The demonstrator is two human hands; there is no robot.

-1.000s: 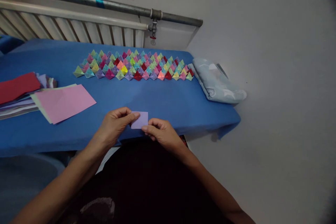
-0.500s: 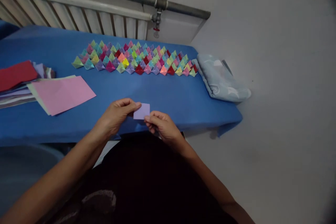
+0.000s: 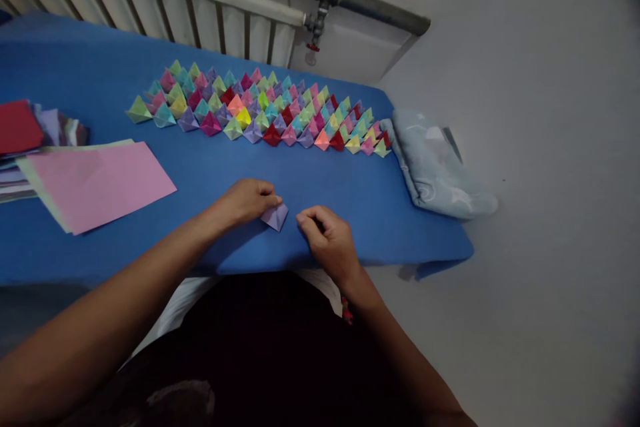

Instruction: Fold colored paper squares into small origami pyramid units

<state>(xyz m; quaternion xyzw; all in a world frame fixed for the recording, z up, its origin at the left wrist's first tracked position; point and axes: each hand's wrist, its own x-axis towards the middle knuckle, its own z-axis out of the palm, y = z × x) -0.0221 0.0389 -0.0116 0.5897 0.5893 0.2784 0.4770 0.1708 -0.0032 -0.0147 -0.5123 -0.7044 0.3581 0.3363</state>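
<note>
A small lavender origami paper (image 3: 275, 217) with visible creases lies at the front of the blue-covered table (image 3: 240, 167). My left hand (image 3: 253, 201) pinches its upper left edge between thumb and fingers, so that corner is hidden. Just right of the paper, my right hand (image 3: 327, 237) is apart from it, thumb and forefinger tips brought together in a pinch. Whether anything sits between those fingertips I cannot make out. Behind both hands stand rows of small folded paper boats (image 3: 263, 120) in many colours.
On the left lie pink paper sheets (image 3: 107, 180) over a pale green one, beside a stack topped with red paper (image 3: 19, 127). A folded grey-blue cloth (image 3: 435, 177) rests at the right end. A radiator (image 3: 200, 20) and pipe (image 3: 380, 10) run behind the table.
The lavender paper has gone from a flat piece held up in both hands to a creased diamond at the table. My right hand has let go and moved right. The view has shifted slightly.
</note>
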